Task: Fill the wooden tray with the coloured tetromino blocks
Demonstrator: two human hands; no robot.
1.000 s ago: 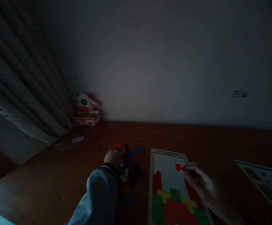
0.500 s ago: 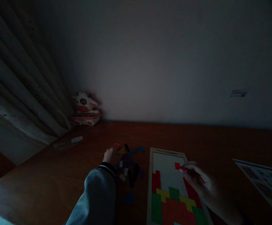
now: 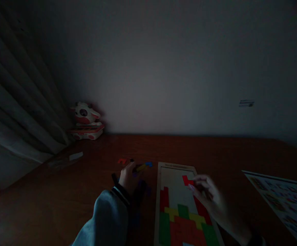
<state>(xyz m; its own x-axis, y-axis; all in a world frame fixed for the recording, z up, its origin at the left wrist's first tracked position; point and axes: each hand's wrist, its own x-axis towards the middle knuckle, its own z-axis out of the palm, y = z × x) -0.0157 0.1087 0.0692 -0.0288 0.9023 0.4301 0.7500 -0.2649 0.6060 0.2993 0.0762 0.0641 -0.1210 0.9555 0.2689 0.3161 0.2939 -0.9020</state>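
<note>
My right hand pinches a red puzzle piece between thumb and fingers, over the bare upper part of a wooden puzzle board. Red, yellow, green and orange pieces fill the board's lower part, and red ones line both sides. My left hand is closed at a yellow puzzle piece, above a dark pile of loose pieces left of the board. Its fingertips are partly hidden. A blue piece lies just beyond the yellow one, and an orange piece lies behind the left hand.
A printed sheet lies on the table at the right. At the back left stands a cow-shaped toy by the curtain. A small white strip lies on the table in front of it. The wall closes off the far side.
My left hand has shifted right across the pile, and the yellow piece has moved with it, uncovering the orange piece. The right hand keeps the red piece over the board. The view has turned slightly.
</note>
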